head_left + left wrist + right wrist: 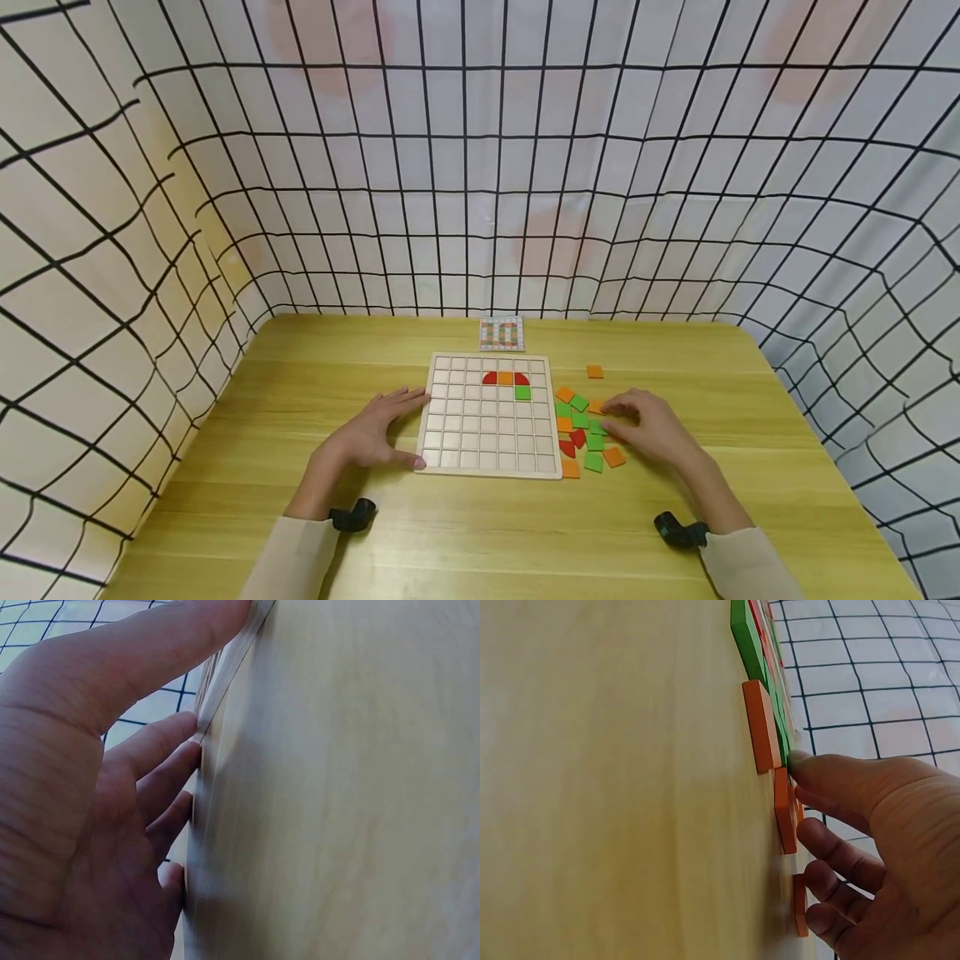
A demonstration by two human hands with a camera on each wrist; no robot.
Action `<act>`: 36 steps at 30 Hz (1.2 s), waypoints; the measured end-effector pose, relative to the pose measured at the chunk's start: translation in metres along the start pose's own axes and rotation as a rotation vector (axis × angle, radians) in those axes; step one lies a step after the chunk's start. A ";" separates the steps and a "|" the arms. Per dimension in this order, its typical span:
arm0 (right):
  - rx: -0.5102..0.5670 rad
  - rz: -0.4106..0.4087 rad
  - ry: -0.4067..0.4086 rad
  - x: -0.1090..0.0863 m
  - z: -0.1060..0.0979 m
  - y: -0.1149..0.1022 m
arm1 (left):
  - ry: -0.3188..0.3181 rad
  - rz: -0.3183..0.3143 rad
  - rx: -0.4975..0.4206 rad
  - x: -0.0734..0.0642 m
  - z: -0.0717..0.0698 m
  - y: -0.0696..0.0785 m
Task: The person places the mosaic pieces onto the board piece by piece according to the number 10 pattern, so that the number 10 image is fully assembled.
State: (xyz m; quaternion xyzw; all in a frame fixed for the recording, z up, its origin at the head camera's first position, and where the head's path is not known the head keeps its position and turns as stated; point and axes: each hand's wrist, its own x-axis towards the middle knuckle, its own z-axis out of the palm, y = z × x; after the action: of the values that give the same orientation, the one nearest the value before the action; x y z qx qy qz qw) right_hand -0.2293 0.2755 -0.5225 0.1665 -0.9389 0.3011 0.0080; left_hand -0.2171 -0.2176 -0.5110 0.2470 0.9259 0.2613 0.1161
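A pale wooden board with a raised grid (468, 439) lies on the table. My left hand (371, 429) rests at its left edge, thumb near the front corner and fingers spread along the side. On the board sit two red quarter-round tiles, an orange square tile (506, 378) between them, and a green square tile (522, 392) below the right one. To the board's right, my right hand (651, 427) reaches over loose tiles. Its thumb is at a green tile (597, 427) and its fingertips are by an orange tile (596, 407); thumb and fingers stand apart.
A small patterned card (502, 334) lies behind the board. Several green, orange and red tiles are scattered along the board's right side, with a lone orange tile (595, 372) farther back. A white curtain with a black grid (480, 167) surrounds the wooden table (465, 542).
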 end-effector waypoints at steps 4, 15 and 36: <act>0.003 -0.014 0.015 -0.004 -0.002 0.003 | 0.005 0.004 0.009 0.000 -0.001 0.000; 0.015 -0.062 -0.017 -0.012 -0.005 0.007 | 0.008 0.009 -0.016 0.001 -0.003 0.003; 0.017 -0.049 -0.035 -0.014 -0.002 0.007 | -0.001 -0.008 -0.035 -0.001 -0.001 0.004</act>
State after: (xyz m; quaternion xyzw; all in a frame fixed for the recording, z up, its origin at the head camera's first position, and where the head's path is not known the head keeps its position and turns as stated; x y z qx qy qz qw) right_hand -0.2182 0.2859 -0.5264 0.1948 -0.9320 0.3057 -0.0027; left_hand -0.2148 -0.2161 -0.5077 0.2415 0.9221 0.2770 0.1216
